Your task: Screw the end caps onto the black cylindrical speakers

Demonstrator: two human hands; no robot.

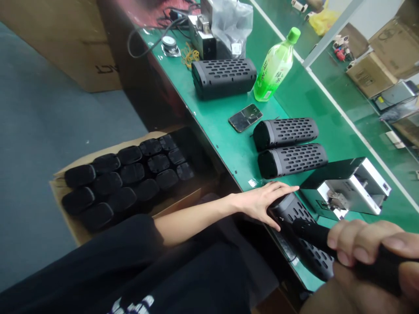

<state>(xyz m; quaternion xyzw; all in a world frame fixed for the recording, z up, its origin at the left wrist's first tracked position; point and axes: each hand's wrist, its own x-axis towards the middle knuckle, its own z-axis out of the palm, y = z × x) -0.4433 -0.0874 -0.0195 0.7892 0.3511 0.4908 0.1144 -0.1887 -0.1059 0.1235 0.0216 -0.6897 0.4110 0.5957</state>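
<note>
My left hand [263, 203] lies over the near end of a black perforated speaker [296, 212] that rests at the front edge of the green table [225, 131]. My right hand [366, 248] is closed around a black handled tool [310, 231], whose front end rests on that speaker's side. Two more black speakers [288, 133] [294, 159] lie side by side just beyond my left hand.
A silver and black metal device [347, 187] stands right of the speakers. Farther back are a phone [245, 117], a green bottle [275, 65], a larger black speaker [224, 78], cables and a plastic bag. A cardboard box [65, 218] on the floor holds several speakers.
</note>
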